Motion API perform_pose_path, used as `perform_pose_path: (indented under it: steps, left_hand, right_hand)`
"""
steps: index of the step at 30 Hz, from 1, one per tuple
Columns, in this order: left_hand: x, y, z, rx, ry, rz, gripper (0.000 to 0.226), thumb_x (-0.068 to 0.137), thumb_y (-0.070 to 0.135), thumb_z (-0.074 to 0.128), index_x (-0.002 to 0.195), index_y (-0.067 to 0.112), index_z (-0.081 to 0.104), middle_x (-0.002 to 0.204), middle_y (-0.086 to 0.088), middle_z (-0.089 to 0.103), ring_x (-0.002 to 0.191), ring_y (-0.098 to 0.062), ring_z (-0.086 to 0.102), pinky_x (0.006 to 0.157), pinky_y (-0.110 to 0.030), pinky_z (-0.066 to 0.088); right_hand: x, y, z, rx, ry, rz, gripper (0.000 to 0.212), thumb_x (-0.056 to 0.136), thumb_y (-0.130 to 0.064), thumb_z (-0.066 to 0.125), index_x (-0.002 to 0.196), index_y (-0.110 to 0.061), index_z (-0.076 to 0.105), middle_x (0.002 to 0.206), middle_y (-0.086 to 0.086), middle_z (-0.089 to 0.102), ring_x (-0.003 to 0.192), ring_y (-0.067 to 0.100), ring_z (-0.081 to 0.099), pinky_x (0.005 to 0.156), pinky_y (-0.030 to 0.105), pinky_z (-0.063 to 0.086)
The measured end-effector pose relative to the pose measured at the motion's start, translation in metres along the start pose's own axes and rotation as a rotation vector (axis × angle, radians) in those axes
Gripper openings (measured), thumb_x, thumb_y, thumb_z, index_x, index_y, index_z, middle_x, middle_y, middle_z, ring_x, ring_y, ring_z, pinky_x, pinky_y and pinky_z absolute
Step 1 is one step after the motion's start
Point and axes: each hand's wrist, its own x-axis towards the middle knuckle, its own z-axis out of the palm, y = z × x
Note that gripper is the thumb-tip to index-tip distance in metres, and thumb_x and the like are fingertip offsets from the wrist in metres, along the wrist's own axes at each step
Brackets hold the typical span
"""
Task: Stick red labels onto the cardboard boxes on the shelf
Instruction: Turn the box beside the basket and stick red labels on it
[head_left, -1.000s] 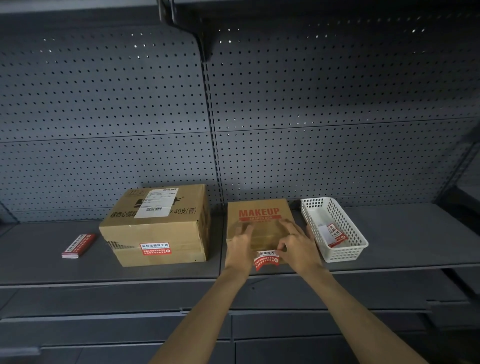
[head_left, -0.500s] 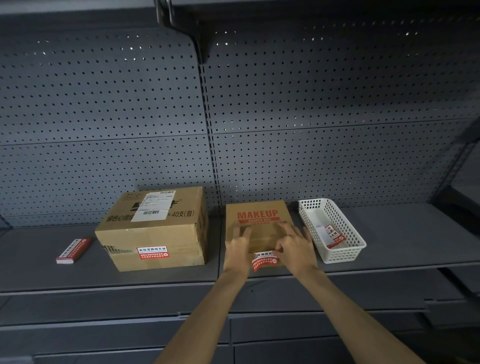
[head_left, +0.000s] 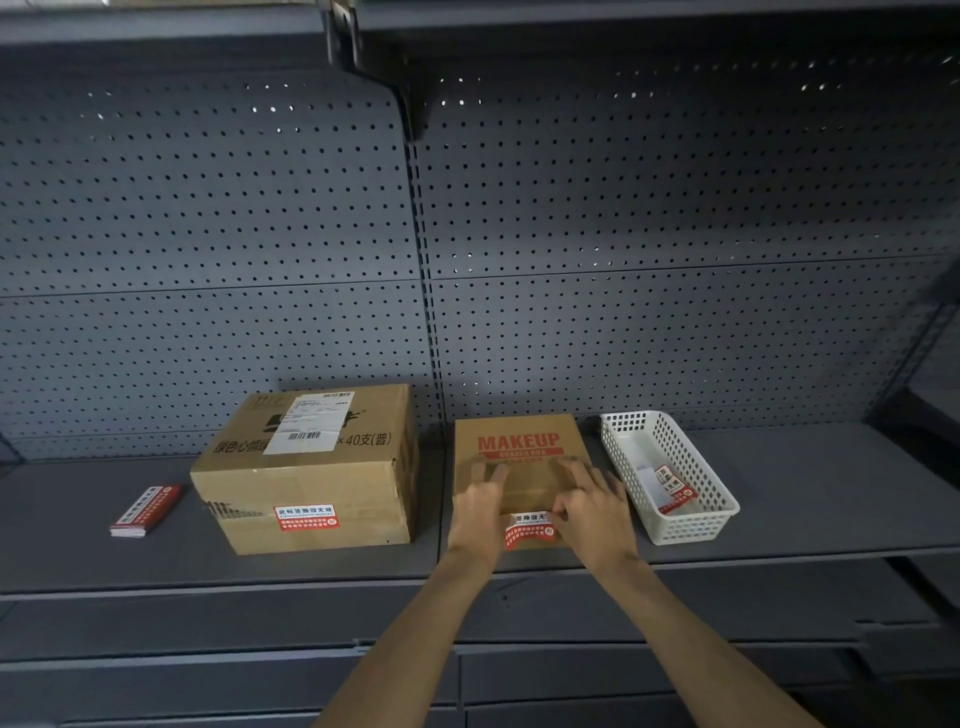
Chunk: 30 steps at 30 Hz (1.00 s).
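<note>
Shifted next to nothing since a second ago: kept both hands on the same box, with only the view nudged a little. Saw a grey shelf (head_left: 805, 493) before a pegboard back (head_left: 623, 208), cut off at the right by the frame. Found the large cardboard box (head_left: 311, 483) at left, already wearing a first red label (head_left: 305, 517) on its front; could not read the small print. Had the MAKEUP box (head_left: 519, 441) just right of it, lower front mostly hidden by the hands. Noted a white basket (head_left: 691, 525) just beside it, with loose labels (head_left: 670, 488) inside, half veiled by mesh. Laid the left hand (head_left: 475, 512) over the front top edge, fingers straight on the lid, gripping nothing. Spread the right hand (head_left: 595, 512) likewise — pressing, not pinching; could not see the thumbs clearly. Saw the second red label (head_left: 530, 531) on the front face between the hands, touching both, ends covered. Spotted a stack of labels (head_left: 145, 509) far left — well apart.
</note>
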Motion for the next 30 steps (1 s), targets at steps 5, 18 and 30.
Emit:
perform_pose_path:
  steps: [5,18,30]
  left_hand:
    - [0.006,-0.004,0.006,0.026,-0.006,0.003,0.087,0.07,0.012,0.089,0.14,0.03,0.041,0.148,-0.005,0.035,0.112,-0.025,0.064,0.095,-0.041,0.057]
    - [0.003,0.001,-0.021,0.284,-0.08,0.054,0.072,0.087,0.043,0.073,0.144,0.031,0.03,0.152,-0.002,0.032,0.098,-0.029,0.069,0.078,-0.037,0.06]
    - [0.01,-0.011,-0.041,0.662,-0.139,0.279,0.08,0.092,0.034,0.07,0.154,0.023,0.02,0.141,-0.006,0.047,0.082,-0.025,0.07,0.066,-0.036,0.051]
  right_hand:
    - [0.004,0.001,0.005,-0.014,0.025,-0.015,0.018,0.066,-0.041,0.088,0.067,-0.027,0.078,0.138,-0.007,0.054,0.121,0.019,0.056,0.103,0.053,0.047]
    - [0.006,0.013,0.007,0.036,0.126,-0.061,0.042,0.055,-0.042,0.095,0.065,-0.016,0.063,0.12,-0.001,0.066,0.1,0.021,0.067,0.094,0.048,0.055]
    - [0.012,0.028,0.005,0.116,-0.019,-0.161,0.072,0.082,-0.05,0.073,0.14,-0.022,0.042,0.134,-0.005,0.053,0.121,0.018,0.05,0.098,0.033,0.047]
